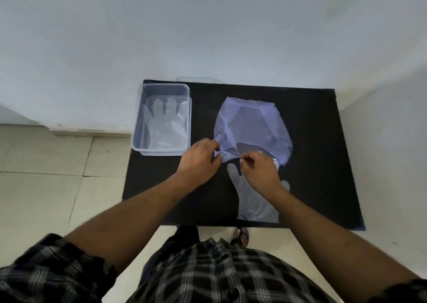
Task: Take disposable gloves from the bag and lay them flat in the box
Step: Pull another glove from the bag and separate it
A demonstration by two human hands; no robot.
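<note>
A pale purple plastic bag (254, 127) lies on the black mat (323, 164), mouth toward me. My left hand (198, 162) pinches the bag's near left edge. My right hand (258, 168) is closed at the bag's mouth, fingers pinched on thin plastic; whether that is the bag's edge or a glove I cannot tell. A clear disposable glove (251, 201) lies flat on the mat just below the bag, partly under my right wrist. The clear plastic box (161, 118) stands at the mat's far left with a glove (166, 122) lying flat inside, fingers pointing away.
The mat lies on a low surface against a white wall (208, 37). Tiled floor (46, 175) spreads to the left. A sandalled foot (241, 234) shows below the mat's near edge. A clear lid edge (196, 79) peeks out behind the box.
</note>
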